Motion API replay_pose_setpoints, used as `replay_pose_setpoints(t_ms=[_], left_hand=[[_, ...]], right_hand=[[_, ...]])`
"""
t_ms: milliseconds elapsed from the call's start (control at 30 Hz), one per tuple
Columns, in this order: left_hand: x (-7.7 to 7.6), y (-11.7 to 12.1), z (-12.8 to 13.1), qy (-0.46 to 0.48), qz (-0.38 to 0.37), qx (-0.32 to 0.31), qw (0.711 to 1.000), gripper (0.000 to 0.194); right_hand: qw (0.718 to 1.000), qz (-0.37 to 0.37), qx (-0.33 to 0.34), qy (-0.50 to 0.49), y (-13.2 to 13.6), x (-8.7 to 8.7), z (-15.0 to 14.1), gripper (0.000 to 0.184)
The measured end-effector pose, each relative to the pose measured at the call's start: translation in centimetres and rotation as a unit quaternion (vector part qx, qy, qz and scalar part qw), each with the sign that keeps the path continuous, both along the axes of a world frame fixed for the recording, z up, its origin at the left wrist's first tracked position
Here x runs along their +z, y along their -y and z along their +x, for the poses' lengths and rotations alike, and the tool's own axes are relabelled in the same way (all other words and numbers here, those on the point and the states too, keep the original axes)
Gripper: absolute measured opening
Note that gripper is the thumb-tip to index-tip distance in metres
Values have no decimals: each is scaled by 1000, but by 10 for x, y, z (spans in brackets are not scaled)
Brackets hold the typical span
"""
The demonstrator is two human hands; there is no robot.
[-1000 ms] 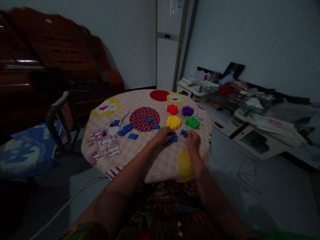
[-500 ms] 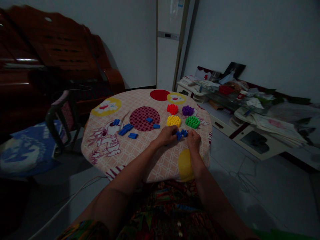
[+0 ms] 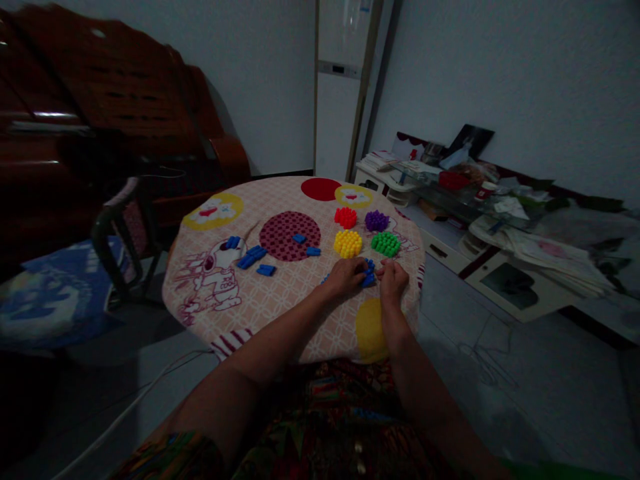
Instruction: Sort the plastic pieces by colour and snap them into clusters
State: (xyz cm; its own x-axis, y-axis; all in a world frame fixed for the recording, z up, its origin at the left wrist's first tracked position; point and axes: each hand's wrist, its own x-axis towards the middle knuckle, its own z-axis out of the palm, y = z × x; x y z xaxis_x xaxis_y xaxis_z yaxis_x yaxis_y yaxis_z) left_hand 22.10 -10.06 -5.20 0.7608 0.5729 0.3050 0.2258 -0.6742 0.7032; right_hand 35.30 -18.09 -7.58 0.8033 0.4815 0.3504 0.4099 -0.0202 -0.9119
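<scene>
My left hand (image 3: 347, 277) is over the near right part of the table, its fingers curled onto a small cluster of blue plastic pieces (image 3: 369, 273). Just to the right of that cluster is my right hand (image 3: 394, 277), with the fingers closed together; what they hold, if anything, is hidden. Beyond my hands stand four tight groups of small knobbly pieces: yellow (image 3: 348, 245), green (image 3: 385, 245), red (image 3: 345, 217) and purple (image 3: 377, 221). A bit of blue shows at the left edge of my left hand.
More blue pieces (image 3: 251, 257) lie loose on the left and middle of the round table, whose patterned cloth (image 3: 295, 313) hangs over the edge. A chair (image 3: 117, 227) stands at the left. To the right is a low cabinet (image 3: 450, 257) heaped with papers and bags.
My left hand has shifted right and a little nearer, now covering part of the blue cluster. My right hand has moved slightly right, apart from the pieces.
</scene>
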Motion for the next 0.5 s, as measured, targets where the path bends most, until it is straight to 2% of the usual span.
replay_pose_setpoints(t_ms=[267,500], left_hand=[[3,2,3,38,-66,88,993,11],[1,-6,14,37,-61,96,993,8]], right_hand=[[1000,2,12,3,1,3,-2,35],[1000,-4,15,22,0,-1,0,37]])
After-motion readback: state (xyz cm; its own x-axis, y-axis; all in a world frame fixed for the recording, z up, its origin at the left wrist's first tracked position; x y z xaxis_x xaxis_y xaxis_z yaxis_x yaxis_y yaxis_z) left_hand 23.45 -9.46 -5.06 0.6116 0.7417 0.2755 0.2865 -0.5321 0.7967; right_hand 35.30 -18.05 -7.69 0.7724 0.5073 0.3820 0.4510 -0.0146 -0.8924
